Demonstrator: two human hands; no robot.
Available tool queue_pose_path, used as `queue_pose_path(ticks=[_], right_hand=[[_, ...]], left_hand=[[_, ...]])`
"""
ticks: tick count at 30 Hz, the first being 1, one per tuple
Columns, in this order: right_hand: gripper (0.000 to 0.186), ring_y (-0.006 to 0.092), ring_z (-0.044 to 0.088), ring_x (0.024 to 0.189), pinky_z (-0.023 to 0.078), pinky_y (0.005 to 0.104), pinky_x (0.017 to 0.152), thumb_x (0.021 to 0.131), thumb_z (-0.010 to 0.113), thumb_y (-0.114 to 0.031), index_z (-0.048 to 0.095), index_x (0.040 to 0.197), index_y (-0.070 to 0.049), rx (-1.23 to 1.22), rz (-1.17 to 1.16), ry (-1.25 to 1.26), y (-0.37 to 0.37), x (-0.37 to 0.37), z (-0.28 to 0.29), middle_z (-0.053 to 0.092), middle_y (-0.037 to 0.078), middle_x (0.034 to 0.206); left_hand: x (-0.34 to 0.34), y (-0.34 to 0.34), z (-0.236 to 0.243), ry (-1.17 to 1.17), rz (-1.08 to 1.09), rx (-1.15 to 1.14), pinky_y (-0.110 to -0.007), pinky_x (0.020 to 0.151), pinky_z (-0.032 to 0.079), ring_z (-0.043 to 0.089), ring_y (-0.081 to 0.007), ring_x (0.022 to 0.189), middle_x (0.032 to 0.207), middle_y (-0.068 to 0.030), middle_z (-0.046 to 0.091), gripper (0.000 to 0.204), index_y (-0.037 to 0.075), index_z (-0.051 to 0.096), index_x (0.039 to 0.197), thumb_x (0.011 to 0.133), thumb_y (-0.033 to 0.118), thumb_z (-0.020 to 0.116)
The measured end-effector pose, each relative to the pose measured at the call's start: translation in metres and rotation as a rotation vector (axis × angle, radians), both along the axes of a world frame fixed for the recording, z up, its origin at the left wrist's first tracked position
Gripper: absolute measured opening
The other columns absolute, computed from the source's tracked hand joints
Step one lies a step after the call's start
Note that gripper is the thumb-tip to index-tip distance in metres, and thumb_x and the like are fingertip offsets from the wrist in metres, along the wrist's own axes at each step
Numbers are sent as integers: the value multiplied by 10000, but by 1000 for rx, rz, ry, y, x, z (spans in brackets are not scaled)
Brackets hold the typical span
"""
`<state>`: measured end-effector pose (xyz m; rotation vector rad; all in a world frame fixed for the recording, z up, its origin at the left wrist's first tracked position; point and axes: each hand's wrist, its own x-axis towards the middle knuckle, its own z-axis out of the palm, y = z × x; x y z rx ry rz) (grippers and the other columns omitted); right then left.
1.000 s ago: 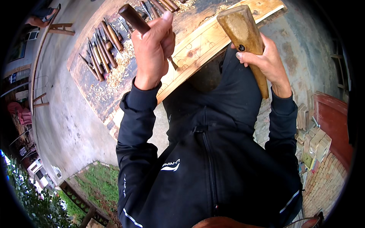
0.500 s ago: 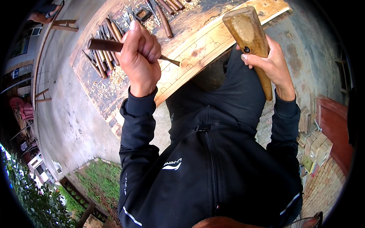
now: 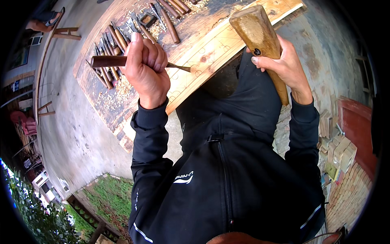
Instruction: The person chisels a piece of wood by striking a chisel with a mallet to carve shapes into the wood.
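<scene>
My left hand is closed in a fist around a wood-carving chisel, its brown wooden handle sticking out to the left. The chisel's thin metal blade points right, and its tip meets or hovers just over a pale wooden board; contact is hard to tell. Pencilled circles and straight lines mark the board. On the right, my right hand grips a wooden mallet by its handle, thumb along the side. The mallet's thick head is raised toward the board's far end, apart from the chisel.
The board lies along the near edge of a worn workbench. Several carving tools, a small dark square box and wood shavings lie beyond it. A bench stands far left, with a person's foot near it.
The chisel's handle end has dropped nearer to me, so the chisel lies more level across the view. The mallet has shifted slightly left. Both hands keep their hold.
</scene>
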<state>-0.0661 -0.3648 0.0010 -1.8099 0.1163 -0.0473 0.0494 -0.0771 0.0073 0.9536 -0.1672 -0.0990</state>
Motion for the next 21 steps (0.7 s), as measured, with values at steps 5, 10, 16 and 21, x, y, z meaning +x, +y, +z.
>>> queue_pose_path(ticks=[5, 10, 16, 21], right_hand=[[449, 97, 657, 805, 544, 268, 652, 869, 760, -108, 594, 1266, 20, -50, 54, 55, -2, -2, 5, 739, 93, 1060], [555, 121, 669, 756, 548, 294, 660, 827, 832, -216, 630, 1273, 44, -159, 20, -89, 3, 3, 5, 741, 72, 952], [489, 214, 704, 924, 560, 320, 798, 824, 797, -127, 653, 1269, 17, -451, 65, -408, 49, 27, 65, 738, 148, 1054], [415, 450, 708, 784, 574, 476, 695, 742, 786, -136, 663, 1101, 32, -445, 144, -728, 71, 61, 101, 702, 260, 832]], left_hand=[[-1, 0, -2, -20, -15, 6, -271, 427, 193, 228, -80, 447, 549, 36, 267, 481, 126, 362, 641, 1071, 249, 540], [-15, -11, -1, -105, 63, 74, -266, 435, 191, 238, -72, 459, 554, 28, 287, 483, 107, 396, 657, 1087, 272, 540], [-29, -27, -3, -181, 184, 150, -243, 429, 196, 269, -55, 456, 550, 5, 363, 457, 74, 444, 697, 1090, 275, 563], [-31, -29, -1, -207, 153, 160, -246, 429, 177, 264, -49, 461, 553, 24, 337, 448, 81, 445, 701, 1091, 271, 556]])
